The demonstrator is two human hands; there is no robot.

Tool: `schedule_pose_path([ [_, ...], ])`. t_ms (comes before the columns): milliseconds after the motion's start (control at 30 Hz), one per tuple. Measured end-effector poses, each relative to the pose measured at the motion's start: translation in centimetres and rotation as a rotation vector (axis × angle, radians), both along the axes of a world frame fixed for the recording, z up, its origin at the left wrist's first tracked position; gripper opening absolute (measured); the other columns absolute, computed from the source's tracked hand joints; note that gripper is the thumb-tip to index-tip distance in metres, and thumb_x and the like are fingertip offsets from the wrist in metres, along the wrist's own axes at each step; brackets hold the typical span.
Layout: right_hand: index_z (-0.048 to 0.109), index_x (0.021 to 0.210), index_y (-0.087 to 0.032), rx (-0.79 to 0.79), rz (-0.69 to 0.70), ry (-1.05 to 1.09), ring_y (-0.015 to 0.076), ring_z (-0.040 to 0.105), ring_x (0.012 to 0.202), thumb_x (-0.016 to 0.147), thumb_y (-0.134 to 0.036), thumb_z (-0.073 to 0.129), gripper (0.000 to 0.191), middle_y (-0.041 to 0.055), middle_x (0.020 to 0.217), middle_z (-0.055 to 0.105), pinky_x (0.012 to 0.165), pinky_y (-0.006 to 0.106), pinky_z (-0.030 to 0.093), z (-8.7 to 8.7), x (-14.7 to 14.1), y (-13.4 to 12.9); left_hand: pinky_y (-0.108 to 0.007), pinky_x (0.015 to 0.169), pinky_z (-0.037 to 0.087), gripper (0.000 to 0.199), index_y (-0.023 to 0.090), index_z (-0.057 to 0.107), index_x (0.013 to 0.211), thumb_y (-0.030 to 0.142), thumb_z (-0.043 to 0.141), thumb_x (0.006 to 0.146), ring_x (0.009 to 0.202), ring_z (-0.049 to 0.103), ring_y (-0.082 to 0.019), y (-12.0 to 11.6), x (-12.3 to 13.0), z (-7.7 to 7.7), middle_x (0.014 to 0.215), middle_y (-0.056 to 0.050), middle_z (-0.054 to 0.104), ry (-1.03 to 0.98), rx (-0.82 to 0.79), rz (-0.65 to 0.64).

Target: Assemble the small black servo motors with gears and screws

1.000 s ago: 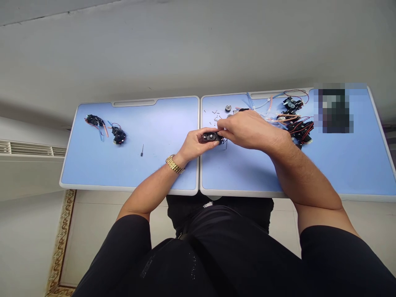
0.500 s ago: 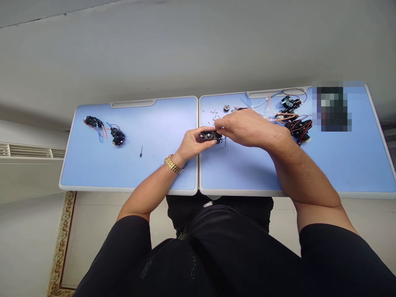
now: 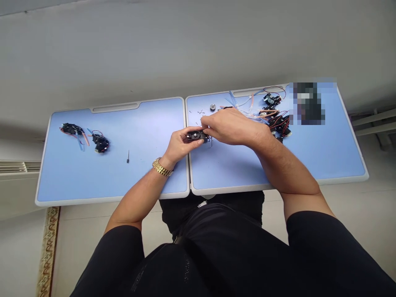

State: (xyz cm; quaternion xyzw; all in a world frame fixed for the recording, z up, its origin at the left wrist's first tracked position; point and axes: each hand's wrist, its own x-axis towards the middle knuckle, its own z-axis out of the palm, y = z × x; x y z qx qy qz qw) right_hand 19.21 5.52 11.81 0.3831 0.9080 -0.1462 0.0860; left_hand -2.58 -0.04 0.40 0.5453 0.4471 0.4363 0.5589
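Dead centre of the action, on the blue worktop [image 3: 145,123], just right of the seam between its 2 panels: a black servo [image 3: 196,135], matte plastic casing, round hub showing on top, long axis running roughly left to right. Left hand [image 3: 178,145] clenched around the servo's left end, gold link watch [image 3: 161,167] on the wrist. Right hand [image 3: 235,128] arching in from the right, knuckles high, fingertips [image 3: 205,131] pinched on the right end. Grip shared between both, then, with each hand on its own end and neither clearly nearer the hub. Just beyond, tiny screws [image 3: 198,113] scattered across the blue, plus a round metal disc [image 3: 213,107]. Far right, a tangle of wired servos [image 3: 276,121], glossy red and orange leads looping between the black bodies. Far left, 2 small black assemblies [image 3: 83,136] trailing leads, and a slim dark driver [image 3: 128,156] lying alone on the bare blue.
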Motion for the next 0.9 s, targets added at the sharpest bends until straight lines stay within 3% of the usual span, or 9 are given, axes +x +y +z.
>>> schedule_pose_path([
  [200,0.076,0.120,-0.021,0.008,0.003,0.002,0.0292,0.070,0.092,0.111,-0.030,0.043,0.035,0.0154,0.108,0.082,0.073,0.038,0.027,0.3,0.2,0.2,-0.039,0.100,0.070,0.059,0.019,0.085,0.122,0.047,0.104,0.074,0.103,0.085,-0.025,0.1,-0.1,-0.1,0.115,-0.011,0.088,0.012,-0.018,0.010],
  [300,0.077,0.123,-0.021,0.045,-0.081,-0.001,0.0291,0.069,0.090,0.110,-0.030,0.042,0.038,0.0159,0.106,0.082,0.073,0.038,0.027,0.2,0.4,0.7,-0.038,0.101,0.069,0.059,0.018,0.085,0.121,0.046,0.104,0.073,0.103,0.084,-0.024,0.1,0.0,-0.2,0.117,-0.012,0.087,0.012,-0.063,0.009],
  [500,0.081,0.118,-0.022,0.123,-0.294,0.000,0.0297,0.066,0.088,0.104,-0.026,0.043,0.041,0.0153,0.101,0.081,0.074,0.039,0.026,-2.6,0.3,2.6,-0.035,0.093,0.069,0.054,0.017,0.085,0.118,0.043,0.102,0.074,0.096,0.083,-0.021,0.0,0.1,-0.1,0.112,-0.012,0.087,0.054,-0.128,-0.066],
  [667,0.083,0.116,-0.024,0.055,-0.326,0.044,0.0274,0.067,0.089,0.098,-0.026,0.049,0.039,0.0115,0.099,0.083,0.073,0.038,0.030,-4.8,0.0,3.7,-0.034,0.088,0.069,0.051,0.017,0.085,0.119,0.042,0.099,0.077,0.092,0.082,-0.020,-0.2,0.2,-0.2,0.109,-0.011,0.087,0.086,-0.117,-0.090],
  [900,0.083,0.115,-0.021,0.019,-0.323,-0.015,0.0283,0.070,0.094,0.100,-0.029,0.050,0.037,0.0146,0.108,0.084,0.070,0.038,0.029,-5.7,-0.6,4.1,-0.037,0.095,0.068,0.050,0.017,0.084,0.122,0.039,0.097,0.079,0.097,0.083,-0.021,-0.3,0.3,-0.3,0.114,-0.012,0.087,0.107,-0.101,-0.093],
])
